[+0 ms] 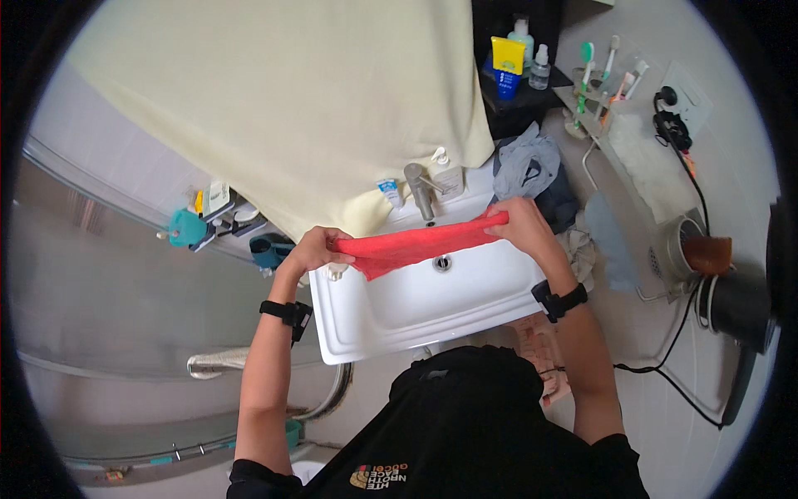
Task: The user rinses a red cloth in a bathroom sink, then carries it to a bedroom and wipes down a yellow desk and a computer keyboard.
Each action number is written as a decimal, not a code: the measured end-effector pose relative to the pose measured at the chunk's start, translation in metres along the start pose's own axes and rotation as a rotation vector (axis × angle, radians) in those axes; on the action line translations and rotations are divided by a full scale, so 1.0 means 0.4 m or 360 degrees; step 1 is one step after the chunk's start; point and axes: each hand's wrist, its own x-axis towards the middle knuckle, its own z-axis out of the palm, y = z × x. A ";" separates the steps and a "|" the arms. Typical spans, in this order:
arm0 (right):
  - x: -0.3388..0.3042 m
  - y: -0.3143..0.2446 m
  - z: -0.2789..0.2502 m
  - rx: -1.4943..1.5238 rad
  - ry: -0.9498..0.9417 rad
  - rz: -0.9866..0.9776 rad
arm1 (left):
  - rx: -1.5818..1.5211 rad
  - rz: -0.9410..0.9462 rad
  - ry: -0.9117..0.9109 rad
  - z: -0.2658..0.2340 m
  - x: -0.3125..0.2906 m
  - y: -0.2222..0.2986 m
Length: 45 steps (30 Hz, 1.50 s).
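Observation:
A red cloth (416, 245) is stretched out above the white sink (357, 333). My left hand (314, 249) pinches its left end, where a corner hangs down. At the other end, my right hand (524, 226) grips the cloth with closed fingers. Behind the cloth stands a metal faucet (418, 190), its lower part near the cloth's upper edge. The drain (442, 264) shows just below the cloth in the basin.
A blue-white tube (390, 193) and a pump bottle (449, 179) flank the faucet. Crumpled grey cloths (528, 166) lie at the sink's right. A cream sheet (291, 100) hangs behind. On the right wall are a toothbrush rack (594, 104) and a hair dryer (740, 308) with a cord.

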 end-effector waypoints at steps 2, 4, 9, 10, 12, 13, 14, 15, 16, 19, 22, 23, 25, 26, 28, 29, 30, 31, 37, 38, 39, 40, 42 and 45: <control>0.023 -0.044 -0.033 -0.0106 0.0098 -0.0051 | 0.0083 0.0048 0.0103 -0.039 0.019 0.033; 0.045 -0.095 -0.065 -0.0083 0.0102 -0.0033 | 0.0230 0.0124 0.0300 -0.077 0.028 0.062; 0.062 -0.230 -0.154 -0.0297 0.0217 -0.0098 | 0.0363 0.0395 0.0591 -0.219 0.041 0.147; 0.063 -0.253 -0.156 -0.0457 0.0328 -0.0237 | 0.0500 0.0499 0.0709 -0.251 0.043 0.148; 0.052 -0.314 -0.164 -0.0521 0.0484 -0.0213 | 0.0673 0.0617 0.0825 -0.303 0.043 0.176; 0.039 -0.343 -0.176 -0.0571 0.0618 -0.0189 | 0.0792 0.0658 0.0845 -0.323 0.034 0.211; 0.039 -0.357 -0.196 -0.0678 0.0575 -0.0221 | 0.0795 0.0689 0.0839 -0.342 0.037 0.234; 0.039 -0.380 -0.208 -0.0686 0.0601 -0.0214 | 0.0868 0.0726 0.0869 -0.367 0.035 0.255; 0.039 -0.404 -0.216 -0.0675 0.0595 -0.0199 | 0.0942 0.0763 0.0899 -0.385 0.032 0.272; 0.035 -0.457 -0.249 -0.0643 0.0547 -0.0157 | 0.0972 0.0832 0.0919 -0.397 0.026 0.339; -0.002 -0.529 -0.281 -0.0517 0.0439 -0.0126 | 0.1128 0.0826 0.0818 -0.422 0.020 0.373; -0.013 -0.546 -0.288 -0.0456 0.0432 -0.0117 | 0.1160 0.0806 0.0775 -0.436 0.024 0.371; -0.031 -0.566 -0.301 -0.0398 0.0446 -0.0095 | 0.1106 0.0904 0.0701 -0.456 0.029 0.363; -0.039 -0.572 -0.309 -0.0307 0.0389 -0.0048 | 0.1042 0.0977 0.0634 -0.464 0.027 0.353; -0.048 -0.545 -0.320 -0.0225 0.0344 0.0010 | 0.0940 0.1062 0.0523 -0.456 -0.001 0.369; -0.042 -0.493 -0.312 0.0152 0.0423 -0.0169 | 0.0834 0.1123 0.0419 -0.451 -0.022 0.377; -0.040 -0.442 -0.303 0.0520 0.0503 -0.0344 | 0.0828 0.1143 0.0415 -0.435 -0.040 0.390; -0.048 -0.399 -0.283 0.0503 0.0509 -0.0342 | 0.0451 0.1094 0.0214 -0.411 -0.060 0.405; -0.082 -0.094 0.224 0.2465 0.0675 0.0388 | -0.0381 0.0903 -0.0119 -0.271 -0.088 0.406; -0.093 -0.142 0.260 0.2703 0.0324 0.0555 | -0.0266 0.0847 -0.0148 -0.277 -0.075 0.358; -0.106 -0.188 0.275 0.2910 -0.0022 0.0728 | -0.0194 0.0730 -0.0137 -0.271 -0.069 0.323; -0.115 -0.194 0.294 0.2913 -0.0061 0.0734 | -0.0290 0.0678 -0.0182 -0.267 -0.073 0.303; -0.139 -0.174 0.307 0.3008 -0.0139 0.0422 | -0.0388 0.0610 -0.0215 -0.262 -0.105 0.279; -0.160 -0.092 0.352 0.2990 0.0170 0.0416 | -0.0935 0.0519 -0.0052 -0.212 -0.165 0.270</control>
